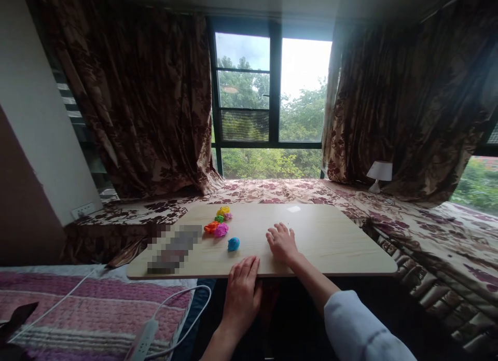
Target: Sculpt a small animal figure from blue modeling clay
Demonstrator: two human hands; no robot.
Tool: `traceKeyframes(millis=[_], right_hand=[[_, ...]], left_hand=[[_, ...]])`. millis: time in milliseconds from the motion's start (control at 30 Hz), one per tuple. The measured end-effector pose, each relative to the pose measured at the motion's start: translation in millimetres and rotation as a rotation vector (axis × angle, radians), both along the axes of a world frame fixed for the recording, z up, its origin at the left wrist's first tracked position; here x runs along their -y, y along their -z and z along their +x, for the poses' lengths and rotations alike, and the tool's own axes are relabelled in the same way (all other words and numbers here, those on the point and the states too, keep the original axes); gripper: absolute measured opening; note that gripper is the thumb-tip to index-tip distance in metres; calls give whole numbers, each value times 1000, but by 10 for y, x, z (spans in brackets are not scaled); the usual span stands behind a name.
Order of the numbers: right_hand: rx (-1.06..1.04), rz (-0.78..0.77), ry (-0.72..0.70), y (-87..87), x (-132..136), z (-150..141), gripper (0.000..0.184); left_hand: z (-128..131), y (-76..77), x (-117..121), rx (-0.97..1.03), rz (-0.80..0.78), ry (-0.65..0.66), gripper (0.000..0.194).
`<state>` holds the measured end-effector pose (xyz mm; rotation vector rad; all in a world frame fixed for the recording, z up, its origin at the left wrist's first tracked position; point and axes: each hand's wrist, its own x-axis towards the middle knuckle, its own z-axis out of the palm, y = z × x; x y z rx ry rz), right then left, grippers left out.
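Note:
My right hand (282,243) is palm down over the middle of the pale wooden table (330,247), its fingers bent a little and apart. Whether anything lies under the palm cannot be seen. At the near edge rests my left hand (243,283), fingers stretched out over the rim and nothing visible in it. A small blue lump (233,244), like modelling clay, sits beyond the left hand. Farther left lie orange (211,227) and magenta (221,230) lumps, touching. Behind them are a yellow lump (223,211), a green one (219,219) and a small pink one (228,216).
A blurred-out flat item (175,249) lies on the table's left side. Below left, a white power strip (142,340) with its cable rests on a striped quilt (89,309). A small lamp (380,171) stands on the cloth-covered window ledge (268,190).

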<state>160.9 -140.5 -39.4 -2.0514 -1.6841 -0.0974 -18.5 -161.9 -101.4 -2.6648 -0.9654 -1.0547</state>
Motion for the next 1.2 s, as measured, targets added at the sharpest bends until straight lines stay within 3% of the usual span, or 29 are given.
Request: traceKeyframes(millis=[200, 400, 633, 867, 1000, 1200], right_hand=[[-51, 0, -188, 62, 435, 214, 26], [-155, 86, -245, 192, 745, 334, 24], [-318, 188, -303, 253, 830, 336, 21], [-555, 238, -340, 331, 670, 351, 26], [-688, 267, -381, 367, 577, 373, 35], [-816, 298, -408, 393, 596, 421, 31]], left_hand=[[-5, 10, -3, 59, -57, 26, 47], [-15, -20, 23, 112, -99, 46, 48], [57, -165, -84, 266, -213, 58, 40], [411, -360, -222, 317, -334, 249, 37], [489, -349, -298, 369, -388, 285, 25], [498, -271, -356, 395, -458, 305, 31]])
